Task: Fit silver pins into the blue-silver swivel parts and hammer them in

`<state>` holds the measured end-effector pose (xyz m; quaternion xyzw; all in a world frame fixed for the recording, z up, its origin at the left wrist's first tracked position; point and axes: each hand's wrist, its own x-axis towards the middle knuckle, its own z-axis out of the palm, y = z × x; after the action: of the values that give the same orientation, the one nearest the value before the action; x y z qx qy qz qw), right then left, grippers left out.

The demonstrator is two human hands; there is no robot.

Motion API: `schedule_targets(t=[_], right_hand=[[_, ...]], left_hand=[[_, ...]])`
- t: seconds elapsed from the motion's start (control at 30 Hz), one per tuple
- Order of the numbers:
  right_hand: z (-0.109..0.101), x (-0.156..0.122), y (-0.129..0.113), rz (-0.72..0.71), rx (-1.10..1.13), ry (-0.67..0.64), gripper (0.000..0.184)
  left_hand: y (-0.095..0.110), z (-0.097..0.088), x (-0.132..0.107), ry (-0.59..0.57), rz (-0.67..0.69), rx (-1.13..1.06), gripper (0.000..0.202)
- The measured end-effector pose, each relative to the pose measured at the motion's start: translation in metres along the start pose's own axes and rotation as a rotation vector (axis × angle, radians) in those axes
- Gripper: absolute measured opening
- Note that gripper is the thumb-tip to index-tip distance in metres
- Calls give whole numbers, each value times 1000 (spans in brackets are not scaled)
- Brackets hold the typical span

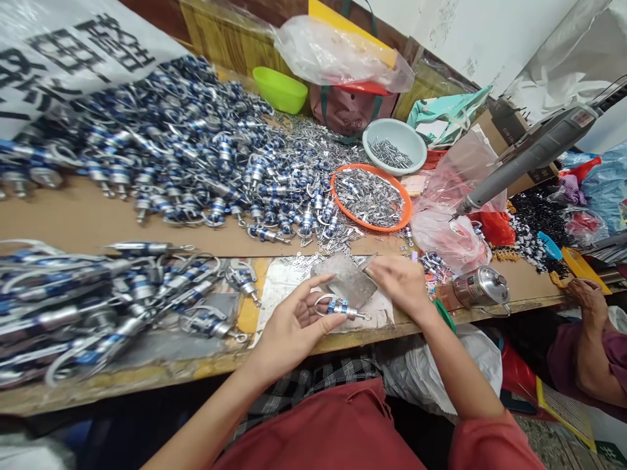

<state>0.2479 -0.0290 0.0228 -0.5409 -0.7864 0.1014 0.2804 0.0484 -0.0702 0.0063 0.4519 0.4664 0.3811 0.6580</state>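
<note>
My left hand [292, 326] pinches a small silver metal fitting [341, 307] with a blue band, a curved pale lever and a ringed tip, held level above the bench's front edge. My right hand [399, 282] is closed just beyond it, at the right side of a grey metal block [347, 277]. A thin dark sliver shows at its fingertips, too small to name. The block rests on a stained white sheet [274, 287]. Several loose small metal plates [298, 262] lie behind the block.
Piled similar fittings [196, 143] cover the back left, with more at front left [98, 307]. Behind stand an orange tray [407, 212] of small plates and a pale bowl [371, 134] of pins. A grey electric screwdriver [529, 160] hangs at right. A co-worker's hand [588, 300] is at far right.
</note>
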Motion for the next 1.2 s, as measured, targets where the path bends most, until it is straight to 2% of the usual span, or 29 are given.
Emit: schedule_targets(t=[0.07, 0.1, 0.23, 0.37, 0.47, 0.53, 0.63, 0.73, 0.83, 1.03, 1.2], right_hand=[[4, 25, 24, 161, -389, -120, 27], [8, 36, 34, 181, -430, -157, 27], [24, 60, 55, 168, -480, -260, 22], [20, 60, 58, 139, -454, -265, 21], [7, 50, 51, 137, -396, -240, 18], [1, 36, 37, 106, -300, -212, 15], [0, 9, 5, -91, 24, -155, 15], [4, -11, -19, -238, 178, -193, 19], [5, -12, -25, -227, 158, -269, 17], [4, 3, -22, -174, 150, -411, 14], [16, 3, -31, -127, 34, -387, 19]], left_hand=[[-2, -2, 4, -47, -22, -4, 68], [-3, -3, 7, -71, -34, -10, 69], [0, -6, 14, -94, -78, -33, 73], [4, -8, 19, -82, -126, -78, 80], [5, -9, 20, -79, -138, -98, 80], [5, -9, 20, -79, -138, -110, 80], [6, -8, 19, -93, -134, -129, 79], [7, -8, 18, -112, -127, -140, 78], [7, -8, 17, -109, -115, -125, 78], [4, -8, 18, -116, -94, -138, 79], [3, -8, 18, -113, -86, -129, 79]])
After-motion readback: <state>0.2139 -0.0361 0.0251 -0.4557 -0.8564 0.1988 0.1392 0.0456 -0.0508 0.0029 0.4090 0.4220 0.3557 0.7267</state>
